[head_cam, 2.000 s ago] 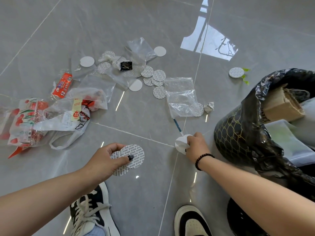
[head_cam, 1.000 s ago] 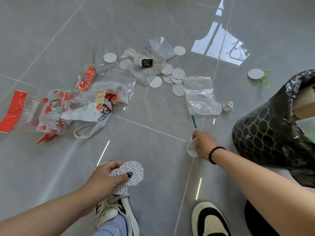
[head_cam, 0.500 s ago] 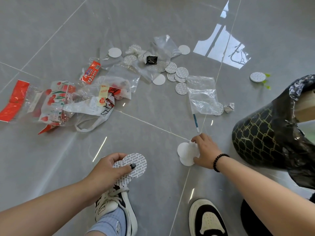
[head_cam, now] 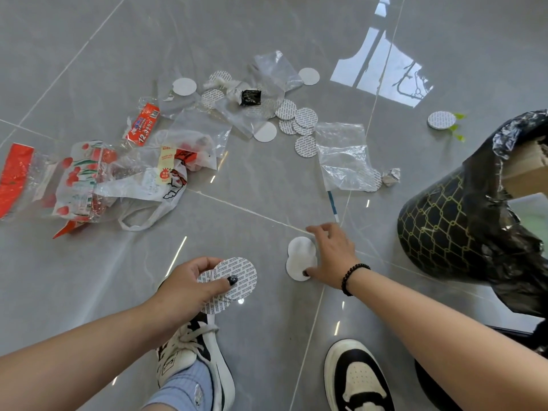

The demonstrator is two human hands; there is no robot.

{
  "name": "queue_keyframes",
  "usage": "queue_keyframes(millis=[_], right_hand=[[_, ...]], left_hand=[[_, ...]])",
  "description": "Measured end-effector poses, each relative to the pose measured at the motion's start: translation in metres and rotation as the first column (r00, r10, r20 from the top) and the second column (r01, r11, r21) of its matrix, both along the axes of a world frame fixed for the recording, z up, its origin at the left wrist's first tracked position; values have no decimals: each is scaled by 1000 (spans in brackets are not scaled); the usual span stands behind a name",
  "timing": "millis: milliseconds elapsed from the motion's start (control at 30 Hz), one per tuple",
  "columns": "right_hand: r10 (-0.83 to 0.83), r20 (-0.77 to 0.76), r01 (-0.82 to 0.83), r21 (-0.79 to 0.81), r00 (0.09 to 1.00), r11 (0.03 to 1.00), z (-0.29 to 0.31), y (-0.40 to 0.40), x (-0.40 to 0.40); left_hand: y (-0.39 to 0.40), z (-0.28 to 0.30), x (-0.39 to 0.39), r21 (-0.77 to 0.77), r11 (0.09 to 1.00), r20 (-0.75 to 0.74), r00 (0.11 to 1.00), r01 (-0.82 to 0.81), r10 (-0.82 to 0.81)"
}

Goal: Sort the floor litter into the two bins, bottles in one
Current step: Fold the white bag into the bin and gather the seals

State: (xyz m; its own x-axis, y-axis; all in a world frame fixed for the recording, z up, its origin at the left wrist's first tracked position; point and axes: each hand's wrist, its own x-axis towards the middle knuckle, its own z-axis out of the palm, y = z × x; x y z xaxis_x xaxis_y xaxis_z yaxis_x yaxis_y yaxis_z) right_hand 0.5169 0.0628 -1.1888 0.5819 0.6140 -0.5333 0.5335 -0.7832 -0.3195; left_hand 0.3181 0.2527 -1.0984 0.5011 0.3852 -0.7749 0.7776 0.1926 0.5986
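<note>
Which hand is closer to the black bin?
Right. The right hand is on the plain discs just beside the black bin; the left hand is farther off, gripping printed discs.

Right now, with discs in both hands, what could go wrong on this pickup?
1. The right hand pinches two white discs that only partly overlap; one may slide free when lifted.
2. The left hand holds a fanned stack of printed discs under the thumb alone; reaching for more could spill it.
3. The black-lined bin already holds cardboard at its mouth, so tossed discs might bounce out.
</note>
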Motion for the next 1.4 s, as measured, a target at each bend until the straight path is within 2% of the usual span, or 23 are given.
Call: queue_keyframes(millis=[100,333,467,567,667,700,767,833,933,1000,1100,1167,1300,1400], right_hand=[[169,-6,-169,-87,986,982,-1,11,1],[213,-33,-216,-188,976,958,-7,28,-6],[274,30,-266,-155,961,951,-12,24,-11],[386,117,-369,-141,915,919,-13,13,-13],[385,125,-381,-58,914,923,-11,3,-19],[337,76,-336,-23,938,941,-10,0,-21],[71,-122,-66,41,990,997,-3,-5,-24],[-231,-294,274,113,927,955,4,-9,-21],[-500,-317,572,198,806,796,8,-17,-2],[-578,-265,616,86,772,783,5,-24,10],[-526,-177,497,-183,832,848,-1,-28,16],[-428,-142,379,-279,892,882,2,-22,13],[-230,13,226,-261,973,938,9,-8,0],[-121,100,143,-243,988,959,5,-11,-7]], left_hand=[[0,-1,2,-1,1000,-7,1000,1,-1],[0,0,3,0,1000,-14,1000,2,-2],[0,1,3,-3,1000,-2,1000,-4,4],[0,1,1,-2,1000,-4,1000,-4,4],[-1,1,-1,-2,1000,-8,1000,-10,10],[-1,0,-1,0,1000,-10,1000,-10,10],[-1,0,-3,-2,1000,-11,1000,-14,14],[-1,0,-5,-10,1000,-8,1000,-23,23],[1,-1,-7,-20,999,-7,999,-39,39],[2,-3,-8,-22,999,-12,999,-46,46],[2,-3,-6,-22,998,-7,999,-52,52],[1,-3,-3,-13,998,-4,998,-56,56],[-2,-3,3,-24,997,34,997,-73,74],[-11,-3,8,-50,995,75,993,-89,93]])
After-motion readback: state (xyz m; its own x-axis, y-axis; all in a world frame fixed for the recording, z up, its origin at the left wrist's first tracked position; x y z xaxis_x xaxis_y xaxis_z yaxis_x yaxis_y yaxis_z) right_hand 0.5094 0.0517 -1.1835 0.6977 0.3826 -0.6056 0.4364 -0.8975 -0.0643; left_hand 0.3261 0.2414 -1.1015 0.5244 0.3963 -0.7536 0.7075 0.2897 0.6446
